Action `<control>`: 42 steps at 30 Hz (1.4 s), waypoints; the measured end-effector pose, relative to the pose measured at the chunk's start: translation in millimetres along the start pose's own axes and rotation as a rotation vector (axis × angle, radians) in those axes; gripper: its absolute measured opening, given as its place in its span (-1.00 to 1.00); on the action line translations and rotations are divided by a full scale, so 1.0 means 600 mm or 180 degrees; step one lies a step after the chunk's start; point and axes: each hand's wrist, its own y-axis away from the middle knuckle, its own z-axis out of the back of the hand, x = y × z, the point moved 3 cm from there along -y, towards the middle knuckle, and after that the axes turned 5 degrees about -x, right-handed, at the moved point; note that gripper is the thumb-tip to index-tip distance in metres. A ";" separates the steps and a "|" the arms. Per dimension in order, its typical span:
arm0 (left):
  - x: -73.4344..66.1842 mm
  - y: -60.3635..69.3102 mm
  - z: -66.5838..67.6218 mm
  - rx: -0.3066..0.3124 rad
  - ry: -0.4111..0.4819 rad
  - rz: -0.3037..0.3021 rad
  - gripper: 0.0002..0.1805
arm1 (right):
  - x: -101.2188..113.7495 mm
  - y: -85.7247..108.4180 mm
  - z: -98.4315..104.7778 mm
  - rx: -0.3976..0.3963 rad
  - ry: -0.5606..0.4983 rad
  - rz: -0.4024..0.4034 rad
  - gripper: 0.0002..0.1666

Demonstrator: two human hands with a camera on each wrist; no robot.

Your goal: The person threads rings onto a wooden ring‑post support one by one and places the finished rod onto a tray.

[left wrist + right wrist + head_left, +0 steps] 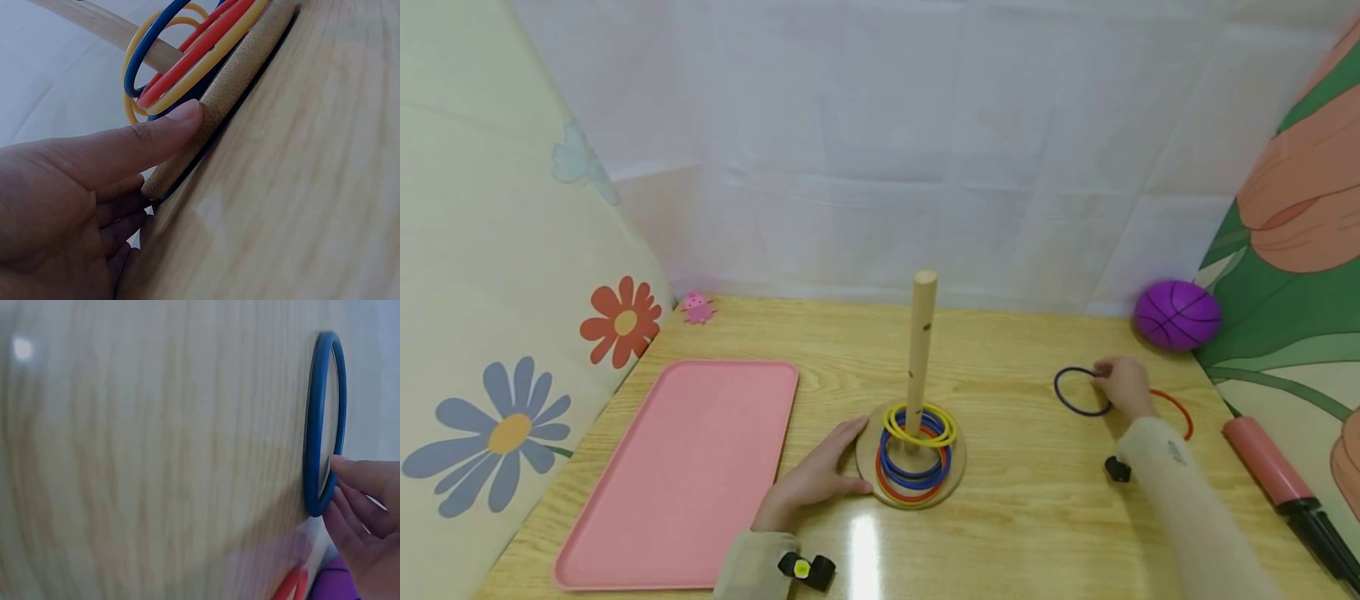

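A round wooden base (pixel 958 473) with an upright wooden peg (pixel 921 358) stands mid-table. Several yellow, blue and red rings lie loosely stacked around the peg; a yellow ring (pixel 953 429) leans uppermost. My left hand (pixel 816 475) touches the base's left edge, fingers extended and thumb against the rim, as the left wrist view also shows. Over at the right, my right hand (pixel 1126 387) pinches the edge of a blue ring (pixel 315 425) between thumb and fingers. The ring appears at or just above the tabletop. Partly behind that hand lies a red ring (pixel 1186 417).
A pink tray (pixel 700 467) occupies the left side. A small pink toy (pixel 697 307) sits at the back left corner, and a purple ball (pixel 1177 315) at the back right. A red and black pump (pixel 1273 467) lies along the right edge.
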 end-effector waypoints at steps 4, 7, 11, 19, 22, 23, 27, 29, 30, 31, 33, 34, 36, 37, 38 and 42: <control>0.001 0.000 -0.001 0.0010 0.0011 0.0001 0.08 | 0.013 0.003 -0.010 0.0125 0.0076 0.0056 -0.82; 0.001 0.001 0.000 0.0008 0.0021 -0.0015 0.08 | 0.020 0.005 -0.015 0.0253 0.0207 0.0054 -0.84; 0.001 0.002 0.000 0.0012 0.0034 -0.0002 0.08 | 0.028 0.008 -0.020 0.0325 0.0233 0.0069 -0.81; 0.001 0.001 -0.001 0.0021 0.0051 -0.0021 0.07 | 0.049 0.019 -0.018 0.0180 0.0055 0.0171 -0.83; 0.001 0.001 -0.001 0.0018 0.0062 -0.0001 0.07 | 0.058 0.022 -0.015 0.0144 0.0004 0.0159 -0.83; 0.001 0.001 -0.001 0.0017 0.0062 0.0007 0.07 | 0.060 0.023 -0.013 0.0136 -0.0021 0.0142 -0.82; -0.001 0.001 0.000 0.0002 0.0055 0.0015 0.07 | 0.066 0.025 -0.009 0.0117 -0.0119 0.0048 -0.80; -0.002 0.001 0.000 0.0000 0.0044 0.0014 0.07 | 0.068 0.025 -0.006 0.0124 -0.0199 -0.0010 -0.79; -0.002 0.001 0.001 -0.0001 0.0037 0.0007 0.07 | 0.070 0.025 -0.005 0.0136 -0.0241 -0.0039 -0.78; -0.003 0.001 0.001 -0.0001 0.0025 -0.0002 0.07 | 0.072 0.026 -0.003 0.0151 -0.0296 -0.0068 -0.77; -0.004 0.001 0.001 0.0003 0.0011 -0.0010 0.07 | 0.078 0.025 0.002 0.0169 -0.0431 -0.0119 -0.74; -0.004 0.001 0.001 0.0004 0.0011 -0.0013 0.07 | 0.083 0.025 0.005 0.0176 -0.0527 -0.0150 -0.73; -0.005 0.000 0.001 0.0006 0.0023 -0.0004 0.07 | 0.095 0.025 0.013 0.0162 -0.0704 -0.0190 -0.70; -0.005 0.000 0.001 0.0009 0.0033 0.0004 0.07 | 0.102 0.025 0.018 0.0151 -0.0800 -0.0210 -0.68; -0.005 0.000 0.001 0.0009 0.0047 0.0013 0.07 | 0.110 0.024 0.023 0.0132 -0.0895 -0.0235 -0.66; -0.003 -0.001 0.001 0.0013 0.0069 0.0000 0.07 | 0.144 0.026 0.042 0.0083 -0.1316 -0.0347 -0.60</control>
